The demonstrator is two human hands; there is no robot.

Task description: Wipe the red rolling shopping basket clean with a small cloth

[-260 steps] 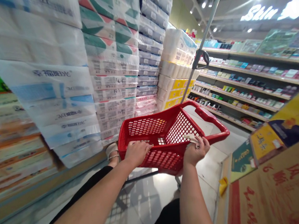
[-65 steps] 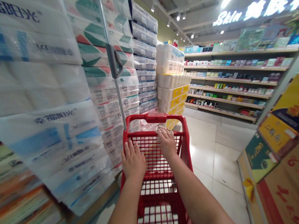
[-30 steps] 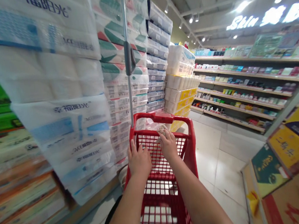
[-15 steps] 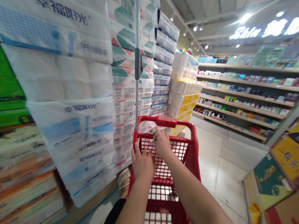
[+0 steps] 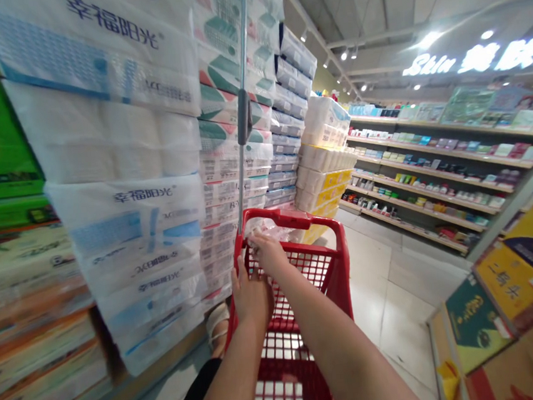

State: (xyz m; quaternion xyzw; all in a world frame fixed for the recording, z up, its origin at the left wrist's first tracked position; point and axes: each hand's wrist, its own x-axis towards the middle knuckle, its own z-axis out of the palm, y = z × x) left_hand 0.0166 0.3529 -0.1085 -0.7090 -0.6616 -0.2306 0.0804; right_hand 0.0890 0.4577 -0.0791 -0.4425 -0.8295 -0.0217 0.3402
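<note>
A red plastic shopping basket (image 5: 338, 262) stands tilted in front of me, with its metal pull handle (image 5: 243, 111) rising straight up from the far rim. My left hand (image 5: 250, 293) lies flat against the inside of the basket's left wall, thumb raised. My right hand (image 5: 267, 250) reaches across above it to the far left corner, at the foot of the pull handle. Its fingers are pinched on a small whitish crumpled slip (image 5: 252, 234).
Tall stacks of wrapped toilet paper packs (image 5: 123, 176) crowd the left side, close to the basket. More packs (image 5: 323, 150) stand further down the aisle. Shelves of small goods (image 5: 433, 171) run along the right. Cardboard boxes (image 5: 516, 301) sit at the near right, with tiled floor (image 5: 388, 289) between.
My right hand has moved left along the far rim towards the foot of the pull handle, crossing over my left hand. The basket and the left hand have hardly moved.
</note>
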